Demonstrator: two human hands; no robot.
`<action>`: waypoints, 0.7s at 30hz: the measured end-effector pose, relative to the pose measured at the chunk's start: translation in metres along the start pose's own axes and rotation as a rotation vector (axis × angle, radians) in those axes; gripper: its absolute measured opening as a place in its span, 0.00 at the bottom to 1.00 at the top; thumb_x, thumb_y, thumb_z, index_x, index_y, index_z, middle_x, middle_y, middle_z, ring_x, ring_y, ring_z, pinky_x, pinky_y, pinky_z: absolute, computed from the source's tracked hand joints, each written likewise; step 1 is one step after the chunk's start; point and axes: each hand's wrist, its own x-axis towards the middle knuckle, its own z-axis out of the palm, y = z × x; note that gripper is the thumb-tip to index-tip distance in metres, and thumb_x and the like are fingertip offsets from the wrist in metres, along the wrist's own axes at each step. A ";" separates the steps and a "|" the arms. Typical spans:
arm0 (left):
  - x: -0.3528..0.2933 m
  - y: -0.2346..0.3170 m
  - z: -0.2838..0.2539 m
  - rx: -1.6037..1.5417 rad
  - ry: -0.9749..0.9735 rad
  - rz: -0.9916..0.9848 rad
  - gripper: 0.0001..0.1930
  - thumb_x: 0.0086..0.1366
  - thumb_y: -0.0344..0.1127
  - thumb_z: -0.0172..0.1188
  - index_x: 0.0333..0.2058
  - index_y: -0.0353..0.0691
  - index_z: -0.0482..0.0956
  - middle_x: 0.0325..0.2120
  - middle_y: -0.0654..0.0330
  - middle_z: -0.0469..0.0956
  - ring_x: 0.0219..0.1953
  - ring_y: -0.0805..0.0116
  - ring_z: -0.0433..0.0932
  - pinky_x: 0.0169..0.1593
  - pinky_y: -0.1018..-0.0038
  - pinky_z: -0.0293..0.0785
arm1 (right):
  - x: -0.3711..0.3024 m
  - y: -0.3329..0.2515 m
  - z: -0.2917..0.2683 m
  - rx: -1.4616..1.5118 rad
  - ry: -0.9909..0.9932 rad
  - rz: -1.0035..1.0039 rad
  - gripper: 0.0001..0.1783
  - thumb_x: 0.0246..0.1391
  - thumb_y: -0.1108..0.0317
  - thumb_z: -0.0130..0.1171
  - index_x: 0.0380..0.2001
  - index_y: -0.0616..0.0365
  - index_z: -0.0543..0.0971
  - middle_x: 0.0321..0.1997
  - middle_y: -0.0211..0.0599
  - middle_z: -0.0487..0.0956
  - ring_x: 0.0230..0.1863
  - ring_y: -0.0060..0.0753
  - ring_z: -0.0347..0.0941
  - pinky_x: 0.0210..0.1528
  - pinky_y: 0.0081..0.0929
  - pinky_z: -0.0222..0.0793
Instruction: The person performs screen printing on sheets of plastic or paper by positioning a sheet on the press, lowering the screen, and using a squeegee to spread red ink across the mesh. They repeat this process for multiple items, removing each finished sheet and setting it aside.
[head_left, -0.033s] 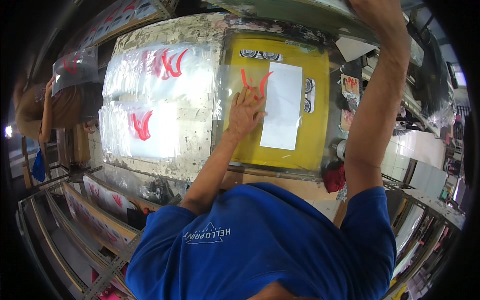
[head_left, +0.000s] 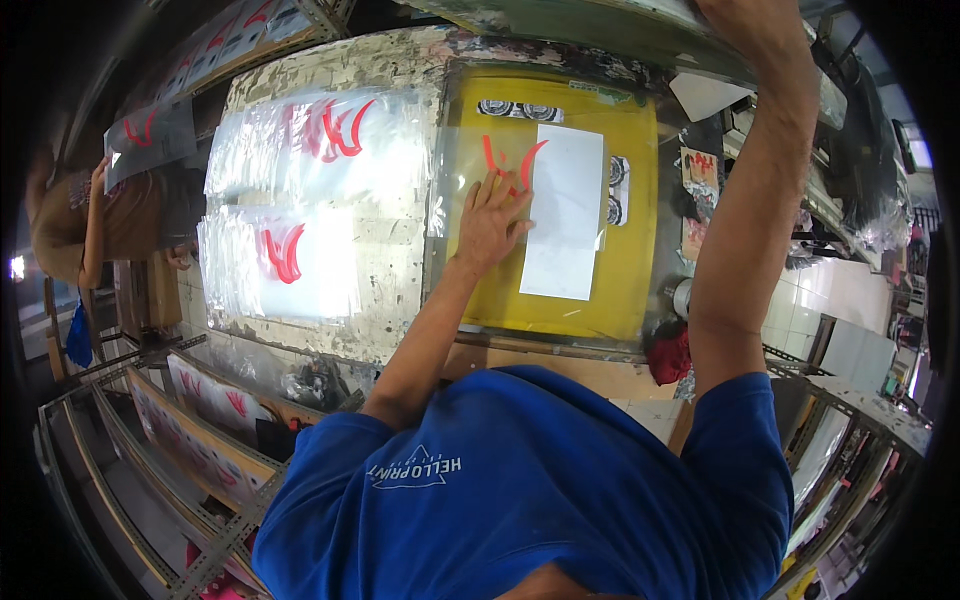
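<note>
My left hand (head_left: 490,225) lies with its fingers outstretched on a clear plastic sheet bearing curved red print (head_left: 535,160). A white rectangular paper (head_left: 563,220) lies just right of that hand, on a yellow panel (head_left: 490,305) set in the table. Black-and-white printed patches (head_left: 619,190) show at the panel's right and upper parts. At the top edge, my right hand (head_left: 755,30) is beside a long greenish framed panel (head_left: 600,35). The picture's edge cuts off its fingers, so its grip cannot be seen.
Two overlapping piles of clear red-printed sheets, a far one (head_left: 270,145) and a near one (head_left: 235,265), cover the paint-stained table (head_left: 395,300). A co-worker's hand (head_left: 100,172) holds a printed sheet (head_left: 165,140) at left. Metal racks (head_left: 250,510) stand lower left; a red cloth (head_left: 667,357) hangs at right.
The co-worker's sheet at the left has shifted very slightly. My two hands and the sheet under my left hand stay in place.
</note>
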 end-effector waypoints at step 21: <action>0.021 -0.003 0.011 0.034 -0.060 -0.054 0.28 0.67 0.42 0.59 0.64 0.48 0.68 0.68 0.55 0.61 0.72 0.43 0.52 0.68 0.39 0.44 | 0.003 0.015 0.007 -0.014 0.081 -0.219 0.22 0.48 0.63 0.54 0.42 0.62 0.86 0.32 0.48 0.85 0.31 0.41 0.80 0.36 0.33 0.74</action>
